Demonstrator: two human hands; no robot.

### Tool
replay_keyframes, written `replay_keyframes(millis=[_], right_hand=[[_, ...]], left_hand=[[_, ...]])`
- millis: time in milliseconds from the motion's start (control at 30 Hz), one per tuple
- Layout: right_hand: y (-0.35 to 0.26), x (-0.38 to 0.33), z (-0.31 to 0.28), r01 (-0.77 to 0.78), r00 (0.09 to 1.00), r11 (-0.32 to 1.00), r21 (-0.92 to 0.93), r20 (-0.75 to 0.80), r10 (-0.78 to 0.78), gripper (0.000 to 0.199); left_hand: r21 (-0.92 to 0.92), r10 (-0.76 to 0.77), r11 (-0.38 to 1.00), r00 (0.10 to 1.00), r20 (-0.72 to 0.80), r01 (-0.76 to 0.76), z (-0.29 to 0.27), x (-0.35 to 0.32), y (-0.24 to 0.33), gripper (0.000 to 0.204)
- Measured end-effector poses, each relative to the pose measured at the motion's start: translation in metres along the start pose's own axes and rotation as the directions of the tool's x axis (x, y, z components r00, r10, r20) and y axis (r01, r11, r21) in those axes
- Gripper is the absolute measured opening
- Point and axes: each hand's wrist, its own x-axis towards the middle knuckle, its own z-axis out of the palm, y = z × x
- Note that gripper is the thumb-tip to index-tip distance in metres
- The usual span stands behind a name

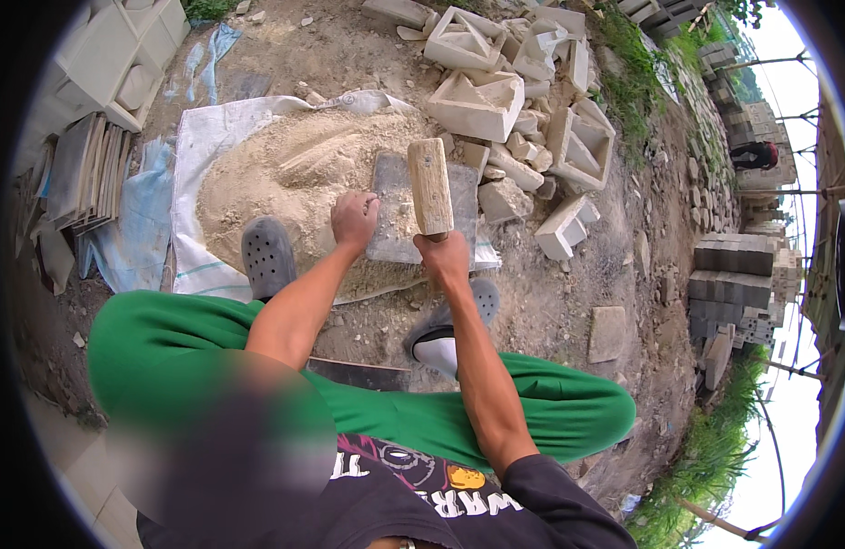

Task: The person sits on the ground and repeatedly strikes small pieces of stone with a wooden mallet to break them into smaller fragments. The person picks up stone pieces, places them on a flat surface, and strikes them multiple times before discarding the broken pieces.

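My right hand is closed round the handle of a wooden mallet. The mallet's worn, pale block head is raised above a flat grey slab. Beside that slab's left edge, my left hand is curled closed over the crumbs; what its fingers hold, if anything, is hidden. Sandy rubble and powder are heaped on a spread white sack, and some crumbs lie on the slab.
Broken cream-coloured hollow blocks pile up beyond the slab to the right. Leaning boards and stacked pale blocks stand at the left. My grey clogs flank the work spot. Grey blocks are stacked far right; a distant person is there.
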Motion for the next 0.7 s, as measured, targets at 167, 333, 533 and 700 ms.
replay_keyframes(millis=[167, 333, 533, 700], right_hand=[[0.042, 0.020, 0.026, 0.082, 0.996, 0.988, -0.134, -0.017, -0.085, 0.030], [0.033, 0.027, 0.009, -0.161, 0.969, 0.956, -0.245, 0.147, 0.201, 0.034], [-0.004, -0.003, 0.009, -0.008, 1.000, 0.997, 0.077, -0.007, 0.009, 0.026], [0.049, 0.018, 0.031, -0.026, 1.000, 0.995, -0.094, 0.007, 0.027, 0.030]], left_hand=[[0.001, 0.060, 0.998, 0.998, 0.012, -0.060, 0.000, -0.004, 0.011, 0.016], [0.002, 0.066, 0.998, 0.998, 0.006, -0.066, -0.001, -0.005, 0.008, 0.016], [0.012, 0.061, 0.998, 0.998, -0.012, -0.061, -0.001, -0.013, 0.001, 0.015], [0.014, 0.119, 0.993, 0.992, 0.051, -0.120, -0.001, -0.011, 0.017, 0.016]])
